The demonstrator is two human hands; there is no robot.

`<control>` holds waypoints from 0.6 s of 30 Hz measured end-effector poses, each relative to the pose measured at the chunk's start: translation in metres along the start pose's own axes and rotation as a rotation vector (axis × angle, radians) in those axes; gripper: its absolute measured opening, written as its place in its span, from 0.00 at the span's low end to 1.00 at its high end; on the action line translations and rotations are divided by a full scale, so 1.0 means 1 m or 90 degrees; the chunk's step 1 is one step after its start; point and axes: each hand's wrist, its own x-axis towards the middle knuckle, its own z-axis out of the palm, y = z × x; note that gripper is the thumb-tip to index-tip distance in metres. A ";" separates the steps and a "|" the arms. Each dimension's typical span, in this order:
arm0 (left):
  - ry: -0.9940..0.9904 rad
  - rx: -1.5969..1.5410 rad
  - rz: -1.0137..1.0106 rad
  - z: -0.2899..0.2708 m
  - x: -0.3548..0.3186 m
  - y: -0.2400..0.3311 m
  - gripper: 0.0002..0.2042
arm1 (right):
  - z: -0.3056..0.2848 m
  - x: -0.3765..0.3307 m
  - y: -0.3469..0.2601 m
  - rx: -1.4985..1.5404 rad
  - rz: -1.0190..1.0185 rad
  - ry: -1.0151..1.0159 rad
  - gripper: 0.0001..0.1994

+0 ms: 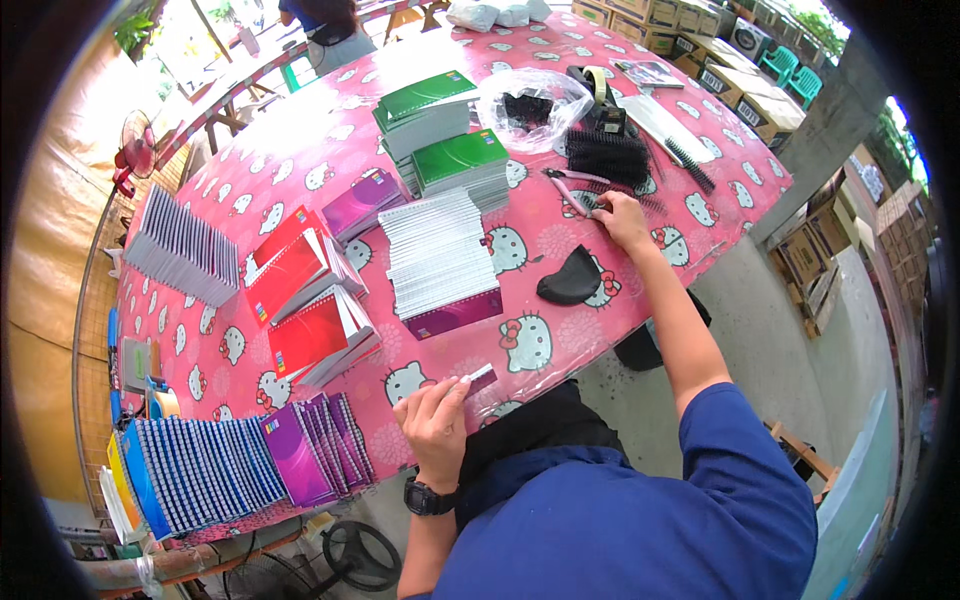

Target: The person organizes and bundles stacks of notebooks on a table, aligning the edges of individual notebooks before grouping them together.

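At the near edge of the pink patterned table, the left hand pinches a small purple notebook between thumb and curled fingers, holding it just above the tabletop. Well beyond it across the table, the right hand reaches out with its fingers pressed down on a black spiral binding coil; whether the fingers actually clamp the coil or only rest on it cannot be told. Pink-handled pliers lie just beside that hand, and a heap of more black coils sits right behind them. A black pouch lies on the table between the two hands, nearer the right one. A long fanned row of white-edged notebooks stretches down the middle of the table, to the left of the pouch. Two stacks of green-covered notebooks stand behind that row, and red-covered ones lie to its left. A clear plastic bag sits beside the green stacks, toward the coils.
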 end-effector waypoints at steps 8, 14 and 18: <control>-0.016 -0.028 0.015 0.003 0.006 -0.001 0.05 | -0.030 -0.001 0.001 -0.051 -0.030 0.118 0.10; -0.009 -0.047 0.030 -0.002 0.009 -0.002 0.07 | -0.076 -0.049 -0.083 0.257 -0.091 -0.127 0.10; -0.048 -0.044 -0.021 0.000 0.009 -0.002 0.07 | -0.070 -0.140 -0.160 0.495 -0.154 -0.438 0.11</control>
